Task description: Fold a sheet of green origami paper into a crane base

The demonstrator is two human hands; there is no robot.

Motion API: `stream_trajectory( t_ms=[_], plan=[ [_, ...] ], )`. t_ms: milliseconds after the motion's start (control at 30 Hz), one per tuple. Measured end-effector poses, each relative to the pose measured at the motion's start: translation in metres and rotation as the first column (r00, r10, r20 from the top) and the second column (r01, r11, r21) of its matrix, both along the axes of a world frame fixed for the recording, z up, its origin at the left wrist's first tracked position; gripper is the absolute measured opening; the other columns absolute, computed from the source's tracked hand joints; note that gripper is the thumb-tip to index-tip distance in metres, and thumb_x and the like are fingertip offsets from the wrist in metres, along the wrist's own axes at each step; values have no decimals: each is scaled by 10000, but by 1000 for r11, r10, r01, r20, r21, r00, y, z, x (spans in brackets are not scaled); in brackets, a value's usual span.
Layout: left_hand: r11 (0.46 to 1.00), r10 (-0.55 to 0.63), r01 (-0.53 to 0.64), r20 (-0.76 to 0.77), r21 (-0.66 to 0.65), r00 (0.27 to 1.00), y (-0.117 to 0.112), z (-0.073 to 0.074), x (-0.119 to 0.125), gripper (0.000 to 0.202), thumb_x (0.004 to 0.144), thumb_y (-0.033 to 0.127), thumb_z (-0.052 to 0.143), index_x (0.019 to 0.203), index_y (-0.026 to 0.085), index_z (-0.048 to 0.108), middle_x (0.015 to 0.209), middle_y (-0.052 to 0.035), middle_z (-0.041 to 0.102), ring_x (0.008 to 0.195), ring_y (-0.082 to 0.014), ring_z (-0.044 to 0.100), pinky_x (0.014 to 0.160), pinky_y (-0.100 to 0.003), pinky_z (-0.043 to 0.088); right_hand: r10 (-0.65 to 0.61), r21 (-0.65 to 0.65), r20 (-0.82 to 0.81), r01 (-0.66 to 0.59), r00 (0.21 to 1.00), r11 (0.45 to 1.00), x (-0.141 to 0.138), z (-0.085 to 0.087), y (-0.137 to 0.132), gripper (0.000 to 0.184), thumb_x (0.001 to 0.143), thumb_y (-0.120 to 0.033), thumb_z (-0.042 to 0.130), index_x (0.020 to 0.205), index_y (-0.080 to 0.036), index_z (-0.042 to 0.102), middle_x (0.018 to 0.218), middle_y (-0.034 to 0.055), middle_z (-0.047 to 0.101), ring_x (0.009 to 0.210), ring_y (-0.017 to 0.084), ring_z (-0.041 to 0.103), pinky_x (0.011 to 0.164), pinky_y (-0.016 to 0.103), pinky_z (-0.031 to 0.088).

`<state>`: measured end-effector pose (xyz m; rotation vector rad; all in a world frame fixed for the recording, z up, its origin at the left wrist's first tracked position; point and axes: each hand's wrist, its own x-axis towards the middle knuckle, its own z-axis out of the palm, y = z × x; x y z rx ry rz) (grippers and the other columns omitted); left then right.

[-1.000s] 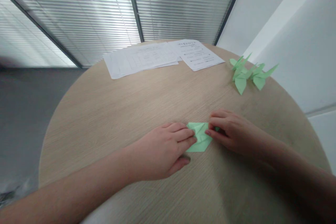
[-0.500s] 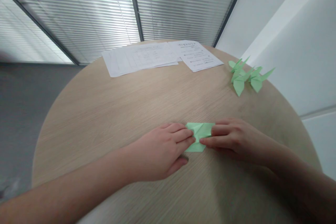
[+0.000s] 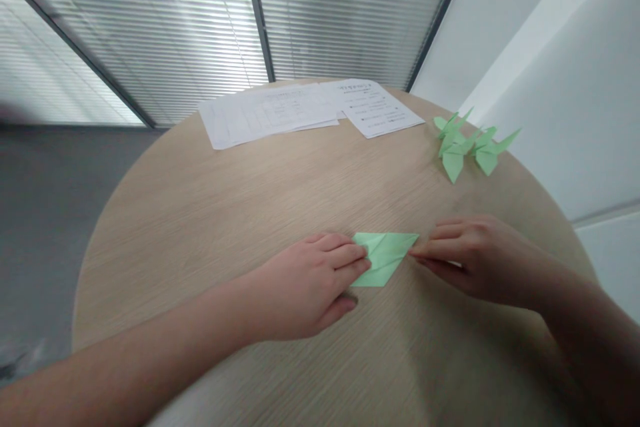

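Note:
A light green folded paper (image 3: 387,255) lies flat on the round wooden table (image 3: 210,213), shaped like a wedge with its point to the right. My left hand (image 3: 305,283) rests palm down, with its fingertips pressing the paper's left edge. My right hand (image 3: 470,257) has its fingers held together, and its fingertips pinch the paper's right point.
Two finished green paper cranes (image 3: 465,145) stand at the table's far right edge, next to a white wall. White printed sheets (image 3: 300,110) lie at the far side of the table. Behind them are window blinds, and grey floor lies to the left.
My right hand slid to the right along the paper, from its middle out to the right tip. The paper now shows a pointed right end. My left hand stayed put.

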<state>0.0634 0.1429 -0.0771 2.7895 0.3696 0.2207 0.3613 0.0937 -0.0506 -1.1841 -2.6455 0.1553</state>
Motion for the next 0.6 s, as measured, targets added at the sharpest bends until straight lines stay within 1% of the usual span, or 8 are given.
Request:
stream_trajectory(
  t_ms=[67, 167, 233, 300, 367, 433, 500, 600],
  plan=[
    [1000, -2, 2, -7, 3, 1000, 0, 0, 0, 462, 973, 332, 578, 1380, 113, 581, 1381, -106, 631, 1316, -286, 527, 1203, -426, 345, 8, 58, -80, -4, 997, 998, -2, -2, 1, 191, 988, -186, 565, 987, -216, 754, 692, 12, 660, 625, 150, 579, 604, 290, 396],
    [1000, -7, 7, -22, 1, 1000, 0, 1, 0, 463, 976, 338, 572, 1383, 119, 574, 1386, -108, 622, 1318, -286, 521, 1202, -435, 347, 30, 79, -185, -15, 982, 997, -12, -10, 4, 174, 995, -180, 565, 1043, -191, 732, 736, 27, 673, 670, 159, 587, 620, 291, 427],
    [1000, -8, 8, -34, -3, 999, 0, 1, 0, 456, 979, 339, 565, 1382, 125, 571, 1381, -107, 620, 1312, -284, 520, 1198, -441, 351, 42, 53, -210, -32, 977, 998, -21, -19, 5, 168, 994, -187, 570, 1053, -186, 728, 766, 35, 688, 687, 162, 599, 639, 292, 448],
    [1000, -7, 7, -41, -4, 999, 0, 1, 1, 450, 980, 336, 560, 1382, 133, 567, 1377, -104, 618, 1310, -285, 515, 1197, -448, 351, 13, -22, -195, -18, 981, 1000, -28, -28, 7, 174, 986, -199, 581, 1079, -200, 729, 809, 44, 706, 729, 174, 626, 663, 298, 464],
    [1000, -6, 6, -41, -7, 999, 0, 1, 0, 450, 978, 333, 560, 1385, 142, 560, 1374, -102, 616, 1314, -287, 510, 1197, -455, 351, -20, -105, -175, 2, 984, 995, -33, -35, 8, 164, 984, -221, 593, 1048, -218, 744, 862, 54, 721, 769, 181, 650, 687, 300, 478],
    [1000, -5, 4, -36, -13, 999, 0, 1, 0, 452, 973, 329, 567, 1388, 151, 554, 1365, -104, 618, 1316, -287, 511, 1191, -460, 361, -42, -161, -178, 14, 983, 987, -35, -38, 9, 166, 989, -244, 598, 1004, -225, 763, 891, 59, 731, 786, 180, 666, 702, 293, 487],
    [1000, -3, 3, -25, -17, 1000, 0, 1, 0, 452, 968, 323, 575, 1387, 156, 550, 1352, -106, 625, 1314, -286, 517, 1182, -462, 373, -56, -182, -190, 21, 980, 983, -35, -38, 10, 181, 993, -250, 595, 1002, -224, 774, 882, 58, 734, 781, 175, 673, 699, 283, 492],
    [1000, 1, -1, -17, -21, 1000, -1, 2, 0, 443, 962, 314, 581, 1374, 155, 554, 1346, -110, 626, 1313, -284, 522, 1182, -459, 373, -84, -176, -180, 52, 980, 983, -36, -38, 9, 213, 975, -219, 604, 1126, -222, 754, 896, 60, 743, 789, 179, 681, 701, 286, 507]
  ],
)
